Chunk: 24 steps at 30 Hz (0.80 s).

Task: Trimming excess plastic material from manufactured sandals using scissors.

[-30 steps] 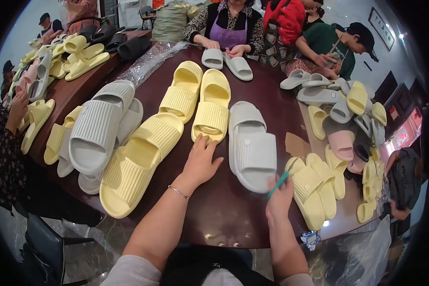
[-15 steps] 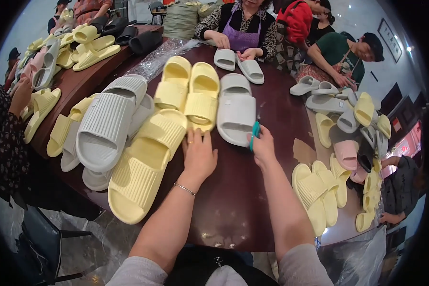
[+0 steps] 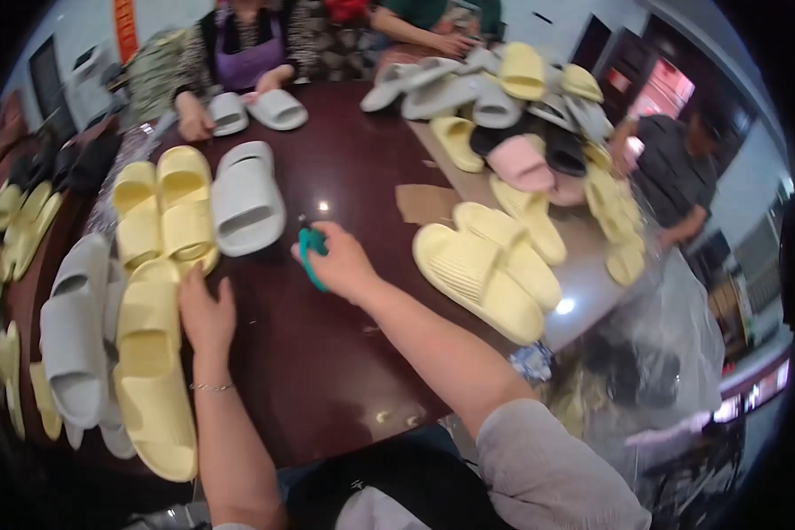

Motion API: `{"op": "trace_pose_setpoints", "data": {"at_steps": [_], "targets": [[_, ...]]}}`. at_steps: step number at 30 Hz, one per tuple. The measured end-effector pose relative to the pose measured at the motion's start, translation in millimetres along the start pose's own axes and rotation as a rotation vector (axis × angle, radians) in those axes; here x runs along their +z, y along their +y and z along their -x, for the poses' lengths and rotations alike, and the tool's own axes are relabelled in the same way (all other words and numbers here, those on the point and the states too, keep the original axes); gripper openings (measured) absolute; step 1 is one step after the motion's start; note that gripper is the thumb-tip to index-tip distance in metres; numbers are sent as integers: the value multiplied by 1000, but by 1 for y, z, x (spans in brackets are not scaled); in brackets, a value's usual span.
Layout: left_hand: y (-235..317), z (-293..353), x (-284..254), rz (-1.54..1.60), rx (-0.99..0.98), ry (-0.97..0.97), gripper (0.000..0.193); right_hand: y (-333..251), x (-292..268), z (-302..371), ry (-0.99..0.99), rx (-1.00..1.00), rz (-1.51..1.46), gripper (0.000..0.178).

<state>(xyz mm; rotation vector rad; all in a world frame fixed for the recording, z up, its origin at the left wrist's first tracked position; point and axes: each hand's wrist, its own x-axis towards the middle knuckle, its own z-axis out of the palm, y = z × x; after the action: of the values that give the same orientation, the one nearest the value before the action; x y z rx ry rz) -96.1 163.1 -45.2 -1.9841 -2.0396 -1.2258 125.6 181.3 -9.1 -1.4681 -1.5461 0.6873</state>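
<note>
My left hand is at the near end of a pair of yellow slippers, fingertips against one heel and thumb apart. Just left of that hand lies a larger yellow slipper with a ribbed strap. My right hand is closed around the teal handles of small scissors, above the dark red table. A grey slipper lies between the yellow pair and the scissors, touched by neither hand. Blur hides the exact shape of the blades.
Large grey slippers lie at the left. A ribbed yellow pair sits to the right near a cardboard piece, with a mixed slipper pile behind. Across the table, a co-worker's hands are at another grey pair. Plastic sheeting hangs at the right.
The view has turned right, so the table's things appear farther left. My right hand with the scissors has drawn away from the grey slipper; my left hand remains at the yellow pair.
</note>
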Motion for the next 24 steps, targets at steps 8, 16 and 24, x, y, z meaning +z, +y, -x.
{"op": "trace_pose_setpoints", "data": {"at_steps": [8, 16, 24], "targets": [[61, 15, -17, 271, 91, -67, 33, 15, -142, 106, 284, -107, 240, 43], [114, 58, -21, 439, 542, -239, 27, 60, -169, 118, 460, -13, 334, 43], [137, 64, -32, 586, 868, -403, 28, 7, -89, 111, 55, -40, -151, 44]]}}
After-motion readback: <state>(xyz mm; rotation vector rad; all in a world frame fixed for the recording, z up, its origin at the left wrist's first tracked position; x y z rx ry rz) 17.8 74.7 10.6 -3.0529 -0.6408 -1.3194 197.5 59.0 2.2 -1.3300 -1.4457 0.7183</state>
